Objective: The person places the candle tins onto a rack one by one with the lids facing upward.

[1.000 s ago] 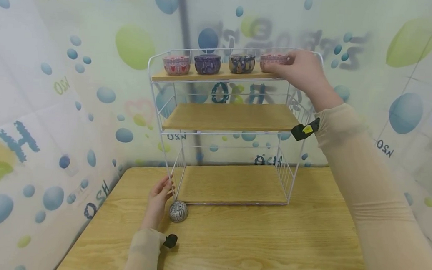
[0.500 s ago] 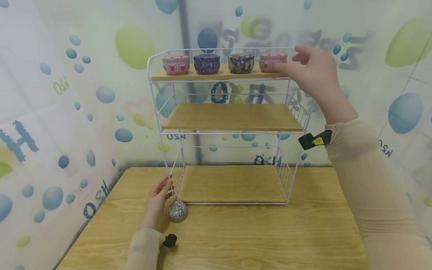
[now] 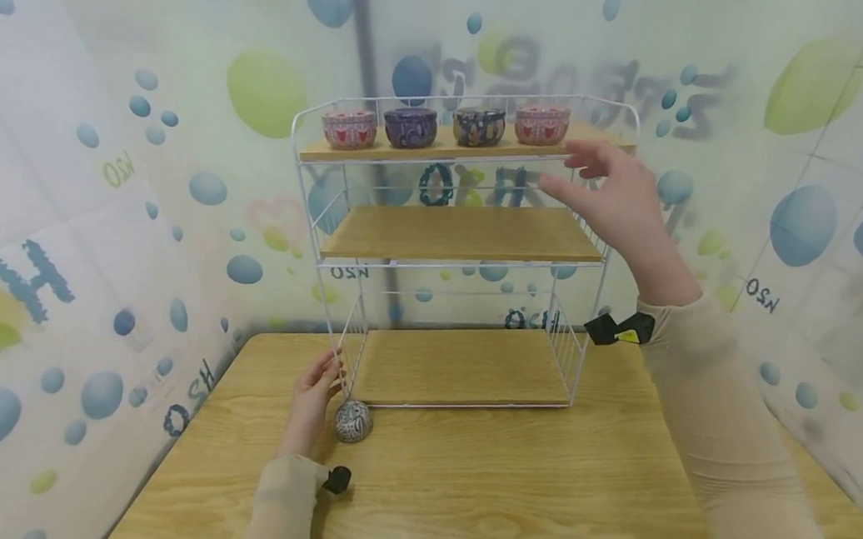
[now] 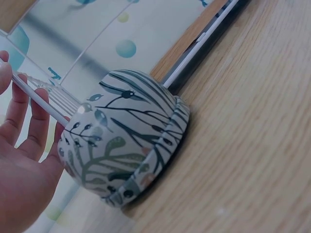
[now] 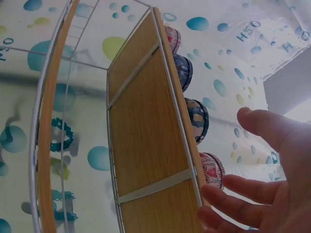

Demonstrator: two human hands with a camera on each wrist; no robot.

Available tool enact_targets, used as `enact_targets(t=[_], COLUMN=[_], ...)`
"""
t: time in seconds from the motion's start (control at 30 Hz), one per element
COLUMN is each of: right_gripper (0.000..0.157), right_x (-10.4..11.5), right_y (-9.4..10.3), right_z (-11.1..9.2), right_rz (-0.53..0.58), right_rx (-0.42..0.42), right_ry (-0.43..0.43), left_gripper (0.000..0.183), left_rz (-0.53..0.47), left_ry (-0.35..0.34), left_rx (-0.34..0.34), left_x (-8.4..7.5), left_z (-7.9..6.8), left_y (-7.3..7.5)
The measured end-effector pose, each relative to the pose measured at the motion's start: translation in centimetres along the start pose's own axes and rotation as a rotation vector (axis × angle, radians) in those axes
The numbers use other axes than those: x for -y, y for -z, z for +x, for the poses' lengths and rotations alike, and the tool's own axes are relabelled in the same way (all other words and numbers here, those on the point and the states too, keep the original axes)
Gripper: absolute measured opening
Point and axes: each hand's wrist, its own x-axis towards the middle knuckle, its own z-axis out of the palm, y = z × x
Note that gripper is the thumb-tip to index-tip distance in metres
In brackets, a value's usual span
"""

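A white wire rack (image 3: 333,327) with three wooden shelves stands on the table. Its front left post (image 4: 41,102) is held low down between the thumb and fingers of my left hand (image 3: 311,403). Right beside that hand, a bowl with a leaf pattern (image 4: 121,131) lies upside down on the tabletop. My right hand (image 3: 613,199), fingers spread and holding nothing, is in front of the rack's right side, just below the top shelf (image 3: 440,149). Nearest to it on that shelf is a pink bowl with red hearts (image 3: 542,125), standing upright at the right of the row.
Left of that bowl stand a dark bowl with tan patches (image 3: 479,127), a purple bowl (image 3: 410,128) and another pink heart bowl (image 3: 349,129). The middle shelf (image 3: 464,232) and bottom shelf (image 3: 462,368) are bare wood. A patterned curtain (image 3: 210,104) hangs behind the wooden table (image 3: 506,492).
My right hand has let go of the rightmost pink bowl and drawn back and down from it. The bowl stays on the top shelf. My left hand has kept its place on the post.
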Motion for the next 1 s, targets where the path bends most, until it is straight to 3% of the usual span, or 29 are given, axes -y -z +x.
enact_targets(t=[0.23, 0.37, 0.77, 1.0], right_gripper=[0.067, 0.067, 0.059, 0.057], right_x=[-1.5, -2.1, -4.3, -5.4], right_y=[-1.9, -3.0, -5.7, -7.1], right_z=[-1.2, -1.7, -3.3, -4.1], right_rz=[0.052, 0.072, 0.091, 0.129], right_rx=[0.018, 0.057, 0.104, 0.12], right_ry=[0.054, 0.042, 0.062, 0.09], left_gripper=[0.044, 0.047, 0.043, 0.025], left_rz=[0.029, 0.056, 0.078, 0.062], left_ry=[-0.02, -0.045, -0.085, -0.073], left_rx=[-0.007, 0.012, 0.014, 0.003], left_x=[0.6, 0.5, 0.6, 0.4], left_z=[0.3, 0.1, 0.3, 0.0], left_y=[0.3, 0.3, 0.1, -0.1])
